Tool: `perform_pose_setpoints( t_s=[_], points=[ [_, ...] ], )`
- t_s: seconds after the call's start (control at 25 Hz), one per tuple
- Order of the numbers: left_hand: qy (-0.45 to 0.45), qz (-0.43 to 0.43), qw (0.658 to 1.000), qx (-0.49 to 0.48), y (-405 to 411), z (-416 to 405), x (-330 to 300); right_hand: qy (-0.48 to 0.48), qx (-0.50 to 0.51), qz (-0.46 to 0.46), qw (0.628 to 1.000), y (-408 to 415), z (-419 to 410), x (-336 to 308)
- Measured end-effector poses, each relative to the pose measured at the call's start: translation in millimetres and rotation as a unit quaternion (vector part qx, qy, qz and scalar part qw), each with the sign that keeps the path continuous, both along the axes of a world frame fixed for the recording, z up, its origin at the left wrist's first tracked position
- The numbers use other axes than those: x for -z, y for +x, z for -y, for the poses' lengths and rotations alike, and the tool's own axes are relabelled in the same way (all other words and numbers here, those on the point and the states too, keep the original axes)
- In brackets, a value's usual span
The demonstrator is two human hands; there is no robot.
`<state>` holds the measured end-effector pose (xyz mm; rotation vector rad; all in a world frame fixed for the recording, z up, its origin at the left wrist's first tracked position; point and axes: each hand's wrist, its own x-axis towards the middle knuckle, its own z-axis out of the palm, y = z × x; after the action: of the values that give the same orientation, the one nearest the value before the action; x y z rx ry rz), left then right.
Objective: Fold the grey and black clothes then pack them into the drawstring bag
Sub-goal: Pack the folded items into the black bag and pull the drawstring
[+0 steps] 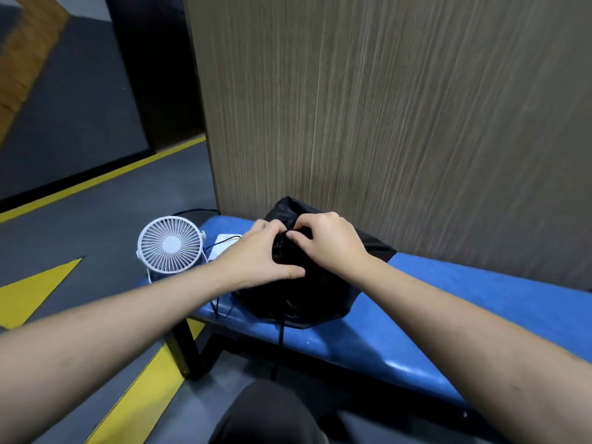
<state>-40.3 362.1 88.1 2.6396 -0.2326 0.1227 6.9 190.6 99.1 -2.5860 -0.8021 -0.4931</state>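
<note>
head view has my left hand (pixel 262 251) and right hand (pixel 323 241) close together, both pinching the gathered mouth of the black bag (pixel 320 296) on the blue bench (pixel 448 309), no clothes showing, so i judge packing's done and next is pulling the cord (pixel 282 334) tight.

An industrial or gym-like hall, by its looks: a grey painted floor (pixel 96 200) marked with yellow lines (pixel 105 177) and a yellow arrow (pixel 35 290); a blue padded bench (pixel 416 315) on a black metal frame against a wood-grain panel (pixel 384 107); a small white desk fan (pixel 169 245) at the bench's left end.
</note>
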Motion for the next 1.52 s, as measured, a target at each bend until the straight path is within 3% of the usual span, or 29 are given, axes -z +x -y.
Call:
perform_pose_setpoints(
  t_s=[0.16, 0.28, 0.4, 0.48, 0.68, 0.88, 1.0, 1.12, 1.24, 1.36, 1.52],
  points=[
    [-0.006, 0.074, 0.997, 0.002, 9.7, -4.4, 2.7, 0.036, -0.013, -0.147, 0.988, 12.2, -1.6, -9.7],
    [0.039, 0.043, 0.998, 0.021, 14.0, -18.8, 1.6, -0.047, 0.005, -0.194, 0.980, 25.0, 12.9, -17.3],
    [0.097, -0.046, 0.993, 0.045, 15.3, -25.6, 11.5, -0.194, 0.026, -0.175, 0.965, 30.4, 32.9, -26.0],
    [0.140, -0.061, 0.987, 0.057, 17.9, -26.8, 15.4, -0.273, 0.044, -0.145, 0.950, 32.7, 49.6, -30.7],
    [0.158, -0.076, 0.983, 0.047, 20.7, -17.6, 0.7, -0.363, 0.103, -0.077, 0.923, 35.8, 85.1, -43.6],
    [0.184, -0.121, 0.975, 0.031, 21.1, -1.0, -8.5, -0.317, 0.146, -0.069, 0.935, 30.4, 104.2, -60.1],
    [0.182, -0.104, 0.978, 0.016, 15.9, 6.1, -13.9, -0.237, 0.166, -0.030, 0.957, 25.2, 113.5, -69.1],
    [0.175, -0.040, 0.983, 0.035, 7.0, 15.1, -24.8, -0.133, 0.195, -0.094, 0.967, 20.9, 125.3, -81.3],
    [0.265, 0.041, 0.958, 0.103, 4.0, 36.1, -31.6, -0.059, 0.200, -0.154, 0.966, 15.3, 137.9, -89.2],
    [0.301, 0.040, 0.940, 0.153, 8.1, 64.0, -34.7, -0.024, 0.197, -0.160, 0.967, 11.4, 148.9, -91.3],
    [0.315, 0.021, 0.942, 0.113, 21.3, 90.4, -28.1, -0.010, 0.196, -0.158, 0.968, 6.8, 161.5, -90.5]
  ],
)
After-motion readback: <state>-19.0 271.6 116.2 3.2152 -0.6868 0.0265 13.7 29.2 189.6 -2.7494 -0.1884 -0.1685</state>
